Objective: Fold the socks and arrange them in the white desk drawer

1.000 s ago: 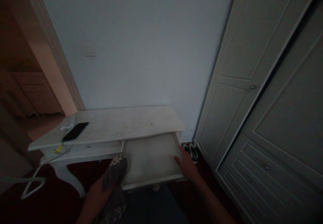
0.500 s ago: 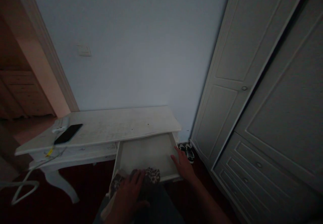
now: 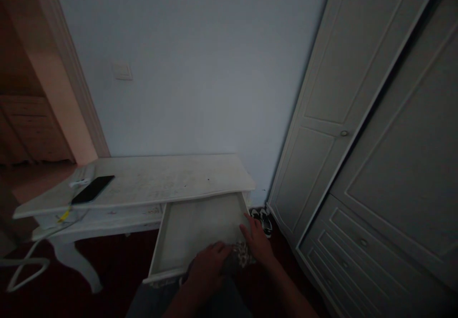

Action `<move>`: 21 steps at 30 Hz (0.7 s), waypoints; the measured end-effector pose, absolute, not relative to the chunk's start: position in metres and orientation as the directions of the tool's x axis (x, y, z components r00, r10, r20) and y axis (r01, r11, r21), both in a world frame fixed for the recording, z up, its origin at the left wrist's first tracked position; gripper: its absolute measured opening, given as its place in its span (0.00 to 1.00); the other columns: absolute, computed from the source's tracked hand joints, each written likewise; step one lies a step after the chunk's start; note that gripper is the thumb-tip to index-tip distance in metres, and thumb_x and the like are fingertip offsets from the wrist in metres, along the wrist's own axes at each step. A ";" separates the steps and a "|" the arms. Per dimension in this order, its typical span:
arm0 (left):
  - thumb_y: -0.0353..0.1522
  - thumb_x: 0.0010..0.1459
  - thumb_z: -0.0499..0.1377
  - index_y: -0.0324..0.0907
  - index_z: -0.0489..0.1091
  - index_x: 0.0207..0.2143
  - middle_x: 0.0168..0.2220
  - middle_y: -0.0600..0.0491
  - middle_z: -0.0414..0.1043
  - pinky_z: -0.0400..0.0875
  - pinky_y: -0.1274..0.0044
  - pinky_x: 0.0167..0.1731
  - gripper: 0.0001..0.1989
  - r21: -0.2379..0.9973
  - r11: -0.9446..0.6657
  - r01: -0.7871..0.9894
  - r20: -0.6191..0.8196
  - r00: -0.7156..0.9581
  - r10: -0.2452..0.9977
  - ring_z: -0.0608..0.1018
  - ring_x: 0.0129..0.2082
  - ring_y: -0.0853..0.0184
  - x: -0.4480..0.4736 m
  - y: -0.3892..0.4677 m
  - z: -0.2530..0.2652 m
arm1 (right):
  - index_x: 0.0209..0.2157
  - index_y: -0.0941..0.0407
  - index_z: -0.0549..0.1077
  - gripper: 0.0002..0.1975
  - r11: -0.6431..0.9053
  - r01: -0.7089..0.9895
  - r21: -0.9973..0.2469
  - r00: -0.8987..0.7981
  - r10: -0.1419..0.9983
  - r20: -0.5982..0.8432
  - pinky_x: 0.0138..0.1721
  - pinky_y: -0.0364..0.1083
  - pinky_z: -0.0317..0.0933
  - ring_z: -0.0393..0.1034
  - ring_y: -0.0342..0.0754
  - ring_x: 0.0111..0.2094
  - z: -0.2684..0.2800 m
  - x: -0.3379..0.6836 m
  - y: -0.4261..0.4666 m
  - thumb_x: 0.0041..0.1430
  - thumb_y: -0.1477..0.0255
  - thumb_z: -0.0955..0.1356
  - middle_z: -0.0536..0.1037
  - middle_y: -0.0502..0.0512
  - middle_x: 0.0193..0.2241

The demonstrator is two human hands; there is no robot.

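1. Grasps patterned cloth (image 3: 243,252) in left hand (image 3: 210,264), at the front rim of the drawer (image 3: 186,237)
2. Seems to run crosswise, though too dim for certainty, poking rightward past left fingertips
3. Rests right hand (image 3: 258,240), unclenched, on the drawer's right side, just beside the cloth's exposed end

The left hand (image 3: 211,263) holds a cloth (image 3: 234,262) at the open drawer's (image 3: 195,225) front; the right hand (image 3: 258,241) is at its side.

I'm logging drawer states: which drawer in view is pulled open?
The drawer at the right end of the white table, pulled out beside the right hand; the wardrobe drawers are shut.
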State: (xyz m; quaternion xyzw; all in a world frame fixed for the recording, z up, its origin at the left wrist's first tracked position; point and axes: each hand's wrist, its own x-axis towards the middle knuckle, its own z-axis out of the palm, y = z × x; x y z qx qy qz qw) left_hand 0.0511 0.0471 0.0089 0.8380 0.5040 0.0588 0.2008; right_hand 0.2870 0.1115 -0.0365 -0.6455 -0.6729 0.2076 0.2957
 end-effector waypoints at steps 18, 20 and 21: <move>0.47 0.54 0.65 0.44 0.74 0.54 0.49 0.48 0.82 0.77 0.65 0.53 0.28 0.742 -0.213 0.636 0.475 -0.274 0.836 0.82 0.49 0.54 -0.084 0.055 0.101 | 0.73 0.53 0.60 0.36 0.044 0.773 -0.633 0.016 0.996 0.089 0.67 0.57 0.59 0.64 0.60 0.68 -0.032 0.283 0.108 0.73 0.49 0.58 0.68 0.64 0.67; 0.41 0.53 0.66 0.47 0.78 0.49 0.50 0.49 0.83 0.76 0.67 0.54 0.21 0.649 -0.208 0.732 0.237 0.065 0.969 0.83 0.51 0.53 -0.081 0.043 0.057 | 0.72 0.52 0.61 0.34 0.049 0.773 -0.632 0.017 0.995 0.098 0.67 0.57 0.59 0.64 0.59 0.68 -0.034 0.282 0.109 0.73 0.50 0.58 0.68 0.63 0.67; 0.38 0.48 0.68 0.49 0.79 0.48 0.52 0.49 0.83 0.74 0.67 0.57 0.22 0.570 -0.205 0.796 0.131 0.158 0.979 0.82 0.54 0.51 -0.079 0.036 0.038 | 0.72 0.51 0.62 0.34 0.056 0.772 -0.633 0.014 0.994 0.105 0.68 0.56 0.58 0.64 0.59 0.68 -0.035 0.282 0.110 0.73 0.50 0.59 0.69 0.63 0.67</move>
